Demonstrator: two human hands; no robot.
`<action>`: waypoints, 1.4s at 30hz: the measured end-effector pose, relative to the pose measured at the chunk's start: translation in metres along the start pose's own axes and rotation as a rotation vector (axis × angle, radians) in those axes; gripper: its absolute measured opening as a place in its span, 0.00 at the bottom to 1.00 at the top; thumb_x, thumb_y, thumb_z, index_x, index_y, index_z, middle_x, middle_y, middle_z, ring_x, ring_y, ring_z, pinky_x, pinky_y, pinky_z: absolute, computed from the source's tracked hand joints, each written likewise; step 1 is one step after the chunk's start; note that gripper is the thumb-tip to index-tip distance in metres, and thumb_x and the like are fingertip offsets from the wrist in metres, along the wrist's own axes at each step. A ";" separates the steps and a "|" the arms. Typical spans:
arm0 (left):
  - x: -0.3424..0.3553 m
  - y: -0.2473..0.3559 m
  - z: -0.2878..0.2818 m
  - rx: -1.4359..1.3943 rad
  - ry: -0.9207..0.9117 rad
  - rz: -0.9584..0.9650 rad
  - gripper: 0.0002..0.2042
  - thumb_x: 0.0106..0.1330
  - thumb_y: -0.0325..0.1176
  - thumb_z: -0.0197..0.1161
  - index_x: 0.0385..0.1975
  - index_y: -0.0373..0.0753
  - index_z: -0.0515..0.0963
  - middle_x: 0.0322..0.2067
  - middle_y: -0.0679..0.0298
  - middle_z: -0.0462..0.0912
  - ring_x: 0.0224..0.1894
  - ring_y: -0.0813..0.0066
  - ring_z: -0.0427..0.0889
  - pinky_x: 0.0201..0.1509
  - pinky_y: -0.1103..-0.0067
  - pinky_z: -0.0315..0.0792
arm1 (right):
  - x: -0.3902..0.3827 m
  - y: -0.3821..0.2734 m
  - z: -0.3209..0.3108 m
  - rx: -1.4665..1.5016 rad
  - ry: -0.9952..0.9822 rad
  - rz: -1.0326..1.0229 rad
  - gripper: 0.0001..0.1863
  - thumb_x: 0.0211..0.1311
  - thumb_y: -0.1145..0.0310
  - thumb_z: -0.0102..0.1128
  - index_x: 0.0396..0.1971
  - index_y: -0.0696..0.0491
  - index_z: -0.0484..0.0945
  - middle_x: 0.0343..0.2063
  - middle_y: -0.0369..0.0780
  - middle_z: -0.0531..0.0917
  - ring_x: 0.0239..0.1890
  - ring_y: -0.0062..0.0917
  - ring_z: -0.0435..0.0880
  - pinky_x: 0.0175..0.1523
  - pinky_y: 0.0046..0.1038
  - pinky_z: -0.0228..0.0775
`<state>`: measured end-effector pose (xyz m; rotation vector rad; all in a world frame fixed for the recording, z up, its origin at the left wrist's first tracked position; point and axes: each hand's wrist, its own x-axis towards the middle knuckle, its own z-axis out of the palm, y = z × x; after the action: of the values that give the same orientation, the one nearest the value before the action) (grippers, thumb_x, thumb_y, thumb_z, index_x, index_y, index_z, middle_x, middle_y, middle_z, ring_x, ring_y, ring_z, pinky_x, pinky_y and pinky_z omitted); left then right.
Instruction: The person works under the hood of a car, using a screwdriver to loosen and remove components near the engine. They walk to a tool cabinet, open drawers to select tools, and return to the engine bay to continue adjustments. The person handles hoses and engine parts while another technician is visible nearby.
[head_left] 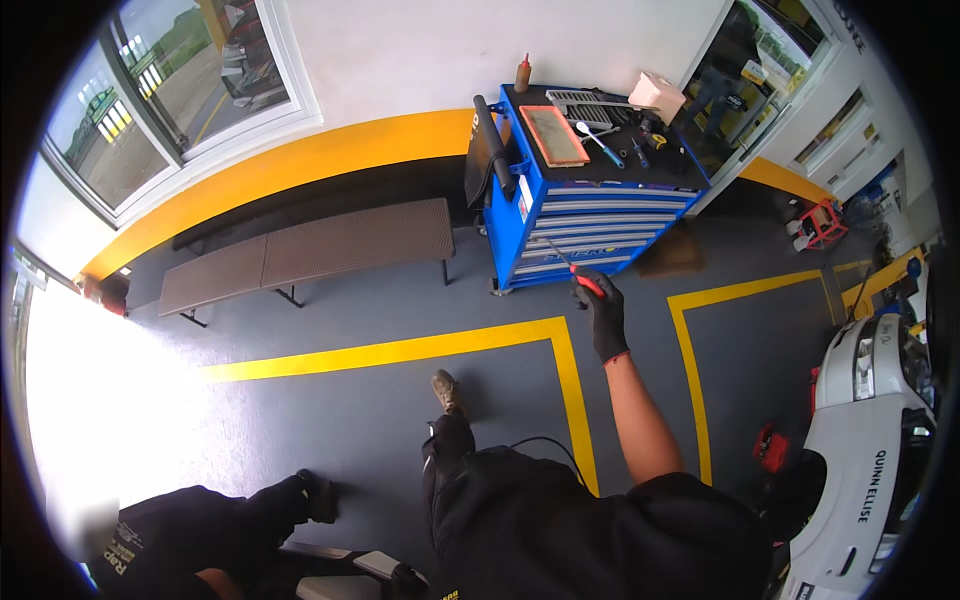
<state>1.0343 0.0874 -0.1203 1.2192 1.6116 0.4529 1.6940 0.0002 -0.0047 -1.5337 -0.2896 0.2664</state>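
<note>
My right hand (603, 315), in a black glove with a red cuff edge, is raised ahead of me. Its fingers close round a screwdriver with a red handle (590, 284) and a thin shaft tilted up to the left. Beyond the tip stands a blue tool cabinet (515, 235) with several drawers. On its black top lie an orange-framed air filter (553, 136), a wrench (597, 132), a blue-handled tool (607, 152), a black and yellow tool (655, 130) and other small tools. My left hand is out of view.
A brown bench (350, 245) runs along the wall. At lower left a co-worker in black (190, 535) bends beside a partly visible vehicle (345, 570). A white vehicle (850, 460) stands at right, near a red object (770, 447). Yellow lines (400, 352) mark the grey floor.
</note>
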 end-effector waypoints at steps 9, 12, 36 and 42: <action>0.100 0.118 0.142 -0.049 -0.203 0.026 0.20 0.85 0.41 0.55 0.64 0.33 0.81 0.58 0.55 0.85 0.56 0.66 0.83 0.58 0.71 0.75 | 0.235 -0.049 -0.009 -0.032 0.294 -0.135 0.13 0.78 0.64 0.66 0.56 0.47 0.89 0.48 0.28 0.87 0.40 0.10 0.78 0.42 0.19 0.70; 0.148 0.173 0.157 -0.093 -0.137 0.119 0.20 0.86 0.42 0.55 0.62 0.32 0.82 0.55 0.54 0.87 0.54 0.66 0.84 0.56 0.71 0.76 | 0.315 -0.039 -0.042 0.039 0.349 -0.203 0.12 0.76 0.69 0.66 0.56 0.48 0.89 0.47 0.26 0.86 0.37 0.08 0.74 0.39 0.17 0.66; 0.192 0.588 0.524 0.217 -0.264 0.805 0.13 0.84 0.33 0.61 0.56 0.33 0.88 0.53 0.52 0.93 0.56 0.58 0.91 0.65 0.66 0.83 | 0.578 0.014 -0.136 -1.170 -0.060 -0.364 0.15 0.65 0.62 0.72 0.46 0.54 0.88 0.44 0.51 0.89 0.51 0.48 0.88 0.57 0.47 0.78; 0.182 0.654 0.646 0.211 -0.579 0.783 0.12 0.84 0.35 0.61 0.54 0.35 0.88 0.44 0.56 0.93 0.44 0.66 0.92 0.47 0.75 0.83 | 0.627 -0.011 -0.130 -1.335 0.045 -0.330 0.14 0.68 0.58 0.64 0.36 0.54 0.89 0.39 0.51 0.90 0.46 0.50 0.89 0.56 0.48 0.80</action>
<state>1.9222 0.3470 0.0286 1.9245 0.6614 0.3572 2.3266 0.0963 0.0152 -2.7398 -0.7649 -0.3156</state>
